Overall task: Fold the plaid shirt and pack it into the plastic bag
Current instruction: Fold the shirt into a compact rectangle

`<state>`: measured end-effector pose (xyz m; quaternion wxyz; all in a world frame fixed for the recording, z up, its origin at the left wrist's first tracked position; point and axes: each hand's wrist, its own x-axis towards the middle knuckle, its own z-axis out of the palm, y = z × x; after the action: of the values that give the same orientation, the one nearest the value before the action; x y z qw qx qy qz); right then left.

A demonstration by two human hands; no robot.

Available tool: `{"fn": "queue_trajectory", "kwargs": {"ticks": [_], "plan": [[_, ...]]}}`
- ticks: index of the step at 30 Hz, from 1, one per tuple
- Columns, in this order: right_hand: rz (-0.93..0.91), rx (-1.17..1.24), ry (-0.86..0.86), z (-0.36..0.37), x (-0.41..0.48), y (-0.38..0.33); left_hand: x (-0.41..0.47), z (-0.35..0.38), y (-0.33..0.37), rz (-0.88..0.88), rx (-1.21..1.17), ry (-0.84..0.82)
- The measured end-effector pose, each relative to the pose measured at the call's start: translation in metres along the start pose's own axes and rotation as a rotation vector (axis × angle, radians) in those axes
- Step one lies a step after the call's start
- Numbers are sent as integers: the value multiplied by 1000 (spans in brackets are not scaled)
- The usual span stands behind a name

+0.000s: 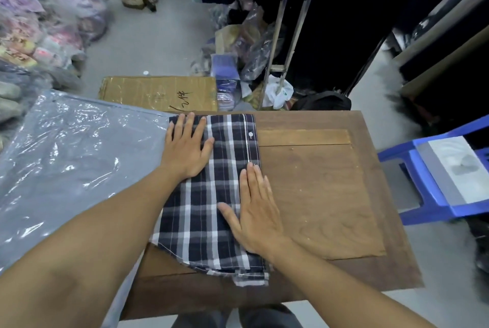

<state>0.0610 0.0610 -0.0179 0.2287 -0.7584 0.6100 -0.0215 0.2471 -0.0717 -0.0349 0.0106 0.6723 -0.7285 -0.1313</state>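
Observation:
The plaid shirt (211,195), dark navy with white and grey checks, lies folded into a long narrow strip on the wooden table (317,195). A white button shows near its far right edge. My left hand (186,146) rests flat, fingers spread, on the shirt's far left part. My right hand (254,208) lies flat along the shirt's right edge, partly on the table. Neither hand grips anything. The clear plastic bag (74,158) lies crinkled on the left, touching the shirt's left edge and hanging off the table.
A blue plastic stool (434,182) carrying a packaged item stands right of the table. Beyond the far edge lie a flat cardboard box (158,92), piles of bagged clothes (39,18) and a metal rack (285,36). My legs show under the near edge.

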Motion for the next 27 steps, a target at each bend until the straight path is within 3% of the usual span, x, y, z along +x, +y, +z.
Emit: {"fn": "queue_trajectory", "kwargs": {"ticks": [5,13,18,22,27], "plan": [[173,317,116,-26,-21,9,19,-26,2,-48,-87,74],[474,519,-102,-37,-39,17,42,-43,4,-62,0,81],[571,641,-171,-45,-27,28,48,-56,7,-78,-109,85],[606,626,-167,-75,-16,55,46,-72,4,-131,-305,-49],[547,339,-110,-122,9,105,23,-84,9,-219,-575,-313]]}}
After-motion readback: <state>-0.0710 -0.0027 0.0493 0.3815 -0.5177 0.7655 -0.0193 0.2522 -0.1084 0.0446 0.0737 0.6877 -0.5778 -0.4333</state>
